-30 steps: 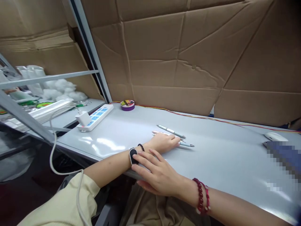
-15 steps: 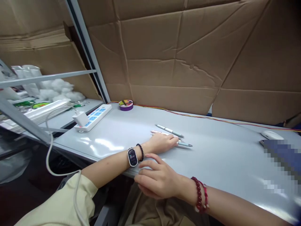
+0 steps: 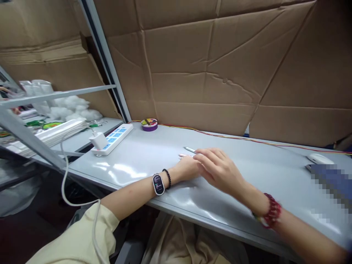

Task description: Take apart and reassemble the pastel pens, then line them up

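My left hand [image 3: 188, 169] lies low on the grey tabletop over the pens, its fingertips hidden behind my right hand. Fingers loosely stretched, my right hand [image 3: 221, 171] reaches across from the right, at or just above the left fingers. Whether the two hands touch, I cannot tell. The tail of a silvery pen [image 3: 189, 149] shows just beyond the hands. Beside it, the end of a pinkish pen [image 3: 181, 155] sticks out by my left knuckles. Both hands cover the rest of the pens.
A white power strip [image 3: 114, 138] with a plugged-in charger [image 3: 98, 141] lies at the left. Behind are a purple round tape roll [image 3: 149, 125] and thin wires along the cardboard wall [image 3: 192, 84]. A white mouse [image 3: 320, 158] sits at the right. The charger's cable crosses my left arm.
My right hand has risen from the table's front edge and moved forward and right, over the left fingers and the pens. My left hand has stayed nearly in place.
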Demonstrator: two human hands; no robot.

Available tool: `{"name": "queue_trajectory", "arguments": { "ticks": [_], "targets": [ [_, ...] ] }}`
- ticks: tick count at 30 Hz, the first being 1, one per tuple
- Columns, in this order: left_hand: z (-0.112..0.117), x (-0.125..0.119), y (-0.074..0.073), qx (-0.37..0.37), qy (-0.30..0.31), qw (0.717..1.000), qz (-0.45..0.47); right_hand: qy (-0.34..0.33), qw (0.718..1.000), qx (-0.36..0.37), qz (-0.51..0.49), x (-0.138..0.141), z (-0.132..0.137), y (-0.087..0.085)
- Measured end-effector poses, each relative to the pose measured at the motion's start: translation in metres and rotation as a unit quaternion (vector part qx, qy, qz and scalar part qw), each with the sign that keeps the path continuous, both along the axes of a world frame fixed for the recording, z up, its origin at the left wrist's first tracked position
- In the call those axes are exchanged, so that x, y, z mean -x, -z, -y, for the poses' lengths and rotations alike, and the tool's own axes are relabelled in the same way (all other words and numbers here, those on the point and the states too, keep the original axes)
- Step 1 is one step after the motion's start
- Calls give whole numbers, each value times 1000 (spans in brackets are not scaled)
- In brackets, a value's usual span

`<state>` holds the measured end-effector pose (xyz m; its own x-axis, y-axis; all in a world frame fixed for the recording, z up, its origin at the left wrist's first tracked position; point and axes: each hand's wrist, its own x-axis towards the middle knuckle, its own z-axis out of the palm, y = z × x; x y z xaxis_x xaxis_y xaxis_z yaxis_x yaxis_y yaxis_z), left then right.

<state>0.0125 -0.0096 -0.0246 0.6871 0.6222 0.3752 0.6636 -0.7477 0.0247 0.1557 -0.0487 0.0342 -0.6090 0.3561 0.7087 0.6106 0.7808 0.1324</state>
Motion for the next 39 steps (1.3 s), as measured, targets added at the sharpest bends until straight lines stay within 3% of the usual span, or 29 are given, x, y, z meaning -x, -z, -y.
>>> {"name": "queue_trajectory", "arguments": {
  "ticks": [2,6,9,11,14,18,22,24,27,34,36,39],
  "targets": [
    [-4,-2,-6,-14,32,999,-40,32,999,25,9,-31,-9,6],
    [-5,-3,-16,-21,39,997,-67,11,999,13,41,-93,-22,33],
    [-2,-2,-18,-13,35,997,-71,70,993,94,23,-110,-26,47],
    [-2,-1,-20,-2,26,998,-65,80,989,126,10,-106,-25,50],
    [-1,0,-23,29,10,999,-43,55,992,104,44,-91,-22,50],
    [-3,4,-27,91,62,994,-27,63,995,68,45,-82,-17,49],
    [-6,6,-29,106,89,990,1,62,983,171,14,-81,-11,47],
    [-9,7,-29,77,96,992,27,59,958,278,-37,-77,-6,44],
    [-12,7,-31,19,96,994,52,49,899,417,-126,-68,1,40],
    [-15,9,-28,-106,63,991,46,-5,781,575,-244,-54,10,36],
    [-14,8,-27,-125,52,991,26,1,770,589,-245,-53,9,35],
    [-13,7,-25,-133,45,990,-3,41,803,549,-227,-55,8,33]
  ]
}}
